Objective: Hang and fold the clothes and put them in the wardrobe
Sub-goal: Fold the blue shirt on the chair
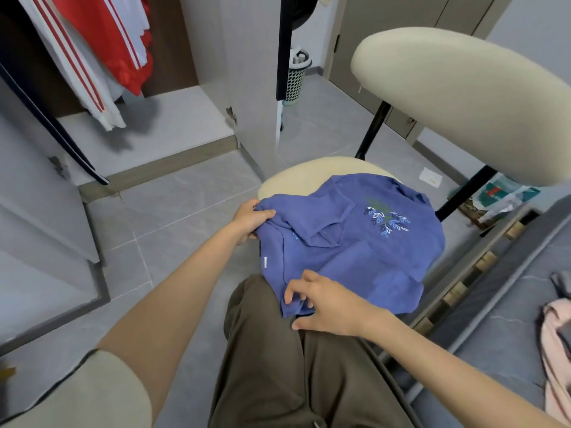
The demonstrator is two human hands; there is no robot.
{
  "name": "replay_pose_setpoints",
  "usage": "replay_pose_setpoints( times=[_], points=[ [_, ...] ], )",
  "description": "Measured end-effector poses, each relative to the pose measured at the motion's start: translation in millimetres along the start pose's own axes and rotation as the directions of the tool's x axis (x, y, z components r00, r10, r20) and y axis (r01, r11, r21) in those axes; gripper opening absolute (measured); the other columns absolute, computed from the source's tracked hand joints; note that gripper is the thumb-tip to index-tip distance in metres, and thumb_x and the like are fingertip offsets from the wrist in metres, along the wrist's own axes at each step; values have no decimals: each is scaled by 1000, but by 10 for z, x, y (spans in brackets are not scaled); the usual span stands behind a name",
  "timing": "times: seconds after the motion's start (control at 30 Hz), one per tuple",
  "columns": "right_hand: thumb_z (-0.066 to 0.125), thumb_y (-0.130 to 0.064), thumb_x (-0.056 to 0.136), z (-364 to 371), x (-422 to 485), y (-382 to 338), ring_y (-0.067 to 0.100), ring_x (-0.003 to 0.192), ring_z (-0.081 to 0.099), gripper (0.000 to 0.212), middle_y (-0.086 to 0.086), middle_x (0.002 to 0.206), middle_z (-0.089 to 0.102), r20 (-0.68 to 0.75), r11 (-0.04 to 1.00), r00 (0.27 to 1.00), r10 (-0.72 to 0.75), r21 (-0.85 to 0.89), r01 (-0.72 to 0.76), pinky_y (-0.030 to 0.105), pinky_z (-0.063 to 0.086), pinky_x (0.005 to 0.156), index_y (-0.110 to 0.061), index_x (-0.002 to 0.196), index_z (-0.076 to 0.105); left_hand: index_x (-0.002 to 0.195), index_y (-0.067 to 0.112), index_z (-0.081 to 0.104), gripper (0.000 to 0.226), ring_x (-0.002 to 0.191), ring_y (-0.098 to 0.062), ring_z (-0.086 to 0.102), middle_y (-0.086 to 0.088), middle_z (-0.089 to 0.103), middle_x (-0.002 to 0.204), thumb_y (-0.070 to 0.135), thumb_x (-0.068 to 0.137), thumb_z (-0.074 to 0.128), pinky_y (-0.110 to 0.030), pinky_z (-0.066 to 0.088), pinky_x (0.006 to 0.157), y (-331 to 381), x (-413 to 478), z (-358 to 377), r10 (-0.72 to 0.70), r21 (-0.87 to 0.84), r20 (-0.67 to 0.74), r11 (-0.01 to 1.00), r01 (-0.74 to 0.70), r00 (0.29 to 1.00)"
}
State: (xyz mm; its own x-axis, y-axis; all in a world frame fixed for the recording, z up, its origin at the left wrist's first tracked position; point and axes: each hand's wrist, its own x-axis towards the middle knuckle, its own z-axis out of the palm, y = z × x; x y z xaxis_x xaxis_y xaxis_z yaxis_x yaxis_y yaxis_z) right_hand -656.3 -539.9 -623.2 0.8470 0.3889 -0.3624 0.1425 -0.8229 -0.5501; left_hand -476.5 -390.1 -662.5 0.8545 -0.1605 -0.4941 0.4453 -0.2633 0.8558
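left hand (pixel 250 219), right hand (pixel 324 307) holding blue shirt (pixel 355 251)

Blue shirt (pixel 355 242) — leaf print up — lies rumpled on chair seat (pixel 296 177).

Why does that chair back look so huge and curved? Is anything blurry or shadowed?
Head view: the wide-angle lens swells and bends the chair back near the frame's edge; the blue shirt at centre is sharp, its leaf print clear; the hanging clothes cast a soft shadow on the wardrobe floor; lighting even, no glare.

Chair backrest (pixel 463 97) above shirt (pixel 364 248)
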Motion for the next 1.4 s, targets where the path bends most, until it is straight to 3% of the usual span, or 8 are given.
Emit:
replay_pose_setpoints(
  times=[0.13, 0.27, 0.47, 0.73, 1.0, 1.17, 1.3, 1.4],
  points=[
    [64, -15, 89, 73, -14, 25, 19, 83, 56, 8, 1, 95, 51, -102, 997, 995, 11, 74, -3, 25, 46, 80, -15, 97, 62, 97, 18, 53, 8, 78, -14, 57, 3, 57, 88, 14, 93, 58, -29, 51, 60, 55, 4, -14, 31, -6, -18, 999, -32, 999],
    [59, -10, 93, -71, -84, 53, 9, 72, 53, 7, -1, 85, 58, -207, 981, 978, 11, 193, 30, 22, 45, 73, -14, 91, 53, 80, 21, 46, 18, 73, -14, 55, 1, 53, 83, 12, 93, 54, -25, 49, 47, 104, 53, -66, 81, 16, -112, 997, -80, 990],
    [52, -7, 96, -534, -40, 55, 31, 75, 59, 8, 5, 81, 63, -442, 949, 888, 122, 315, 26, 32, 46, 75, -11, 92, 47, 85, 16, 48, 12, 83, -22, 56, -8, 56, 95, 7, 92, 51, -28, 49, 51, 170, 132, -208, 63, -50, -199, 996, -74, 978],
    [46, -1, 98, -755, 121, -269, 14, 68, 40, 6, 5, 68, 35, -300, 693, 945, 131, 710, 130, 38, 54, 90, -3, 96, 41, 104, 10, 52, 14, 93, -26, 55, -13, 57, 103, 8, 91, 51, -42, 54, 82, 324, 264, -526, 60, -46, -370, 995, -83, 927],
    [35, -3, 96, -836, -114, 202, 9, 60, 38, 17, -12, 59, 34, -407, 572, 822, 398, 811, 124, 33, 53, 81, -13, 82, 37, 78, 7, 49, 18, 70, -18, 59, -10, 54, 75, -3, 91, 41, -29, 58, 57, 725, 279, 87, 18, -269, -107, 962, -47, 994],
    [36, 1, 92, -733, -411, 774, 15, 68, 40, 32, 8, 76, 34, -425, 449, 641, 639, 883, 137, 22, 50, 54, -19, 67, 32, 70, 9, 47, 21, 64, -17, 52, -9, 51, 70, -1, 88, 49, -23, 53, 43, 1020, 297, 856, 53, -195, 64, 980, -39, 997],
    [35, 2, 92, -457, -589, 1158, 20, 68, 33, 30, 5, 70, 30, -294, 308, 534, 793, 949, 66, 29, 55, 55, -15, 66, 32, 98, 13, 55, 7, 85, -21, 62, -11, 56, 95, 9, 97, 49, -31, 58, 73, 1034, 311, 1360, 39, -122, 331, 993, 2, 943],
    [38, 0, 92, -281, -692, 1372, 21, 61, 50, 28, 4, 68, 38, -142, 199, 529, 837, 979, -53, 36, 58, 64, -13, 68, 34, 135, 26, 46, 36, 116, -22, 57, 5, 54, 128, 24, 100, 51, -36, 48, 98, 876, 329, 1535, 8, 33, 430, 999, -24, 903]
  ],
)
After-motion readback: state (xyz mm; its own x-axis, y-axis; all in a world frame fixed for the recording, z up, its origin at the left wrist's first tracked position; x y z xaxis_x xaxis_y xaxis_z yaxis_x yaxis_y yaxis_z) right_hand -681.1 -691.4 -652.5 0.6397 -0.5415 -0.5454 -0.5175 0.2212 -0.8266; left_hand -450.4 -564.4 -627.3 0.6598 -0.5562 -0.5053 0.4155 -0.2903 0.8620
